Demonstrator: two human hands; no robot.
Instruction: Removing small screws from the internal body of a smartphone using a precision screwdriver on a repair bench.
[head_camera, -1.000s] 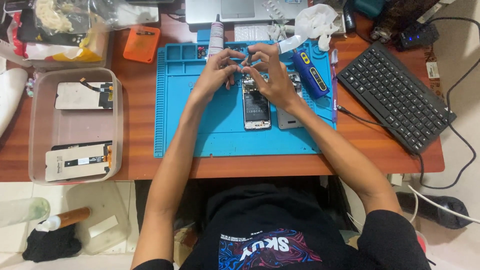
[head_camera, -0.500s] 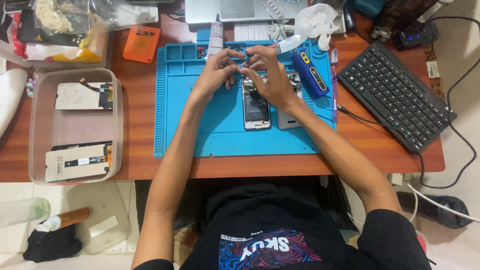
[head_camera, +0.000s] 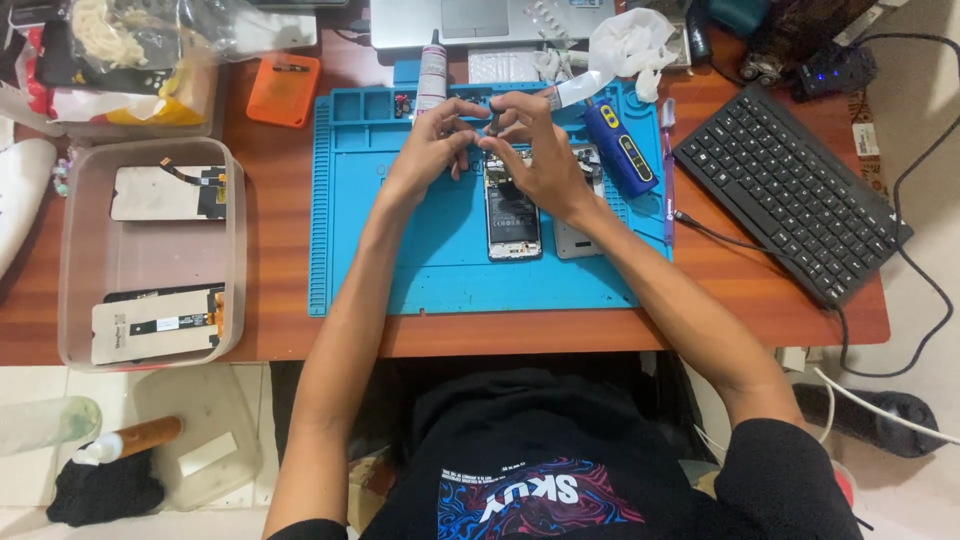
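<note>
An opened phone (head_camera: 513, 215) lies face down on the blue work mat (head_camera: 400, 250), its insides showing. My left hand (head_camera: 432, 150) and my right hand (head_camera: 535, 150) meet just above the phone's top end, fingertips pinched together on a small dark part (head_camera: 492, 122) between them. A second grey phone piece (head_camera: 572, 238) lies beside the phone, partly under my right wrist. What exactly the fingers pinch is too small to tell.
A blue electric screwdriver (head_camera: 620, 148) and a purple tool (head_camera: 668, 170) lie right of the mat, then a black keyboard (head_camera: 790, 190). A glue tube (head_camera: 432, 75) stands at the mat's far edge. A clear tray (head_camera: 80, 300) with two phone screens sits left; an orange box (head_camera: 283, 90) lies behind.
Both hands stay over the phone's top end. The fingertips have shifted slightly while working on the small part; nothing else moved.
</note>
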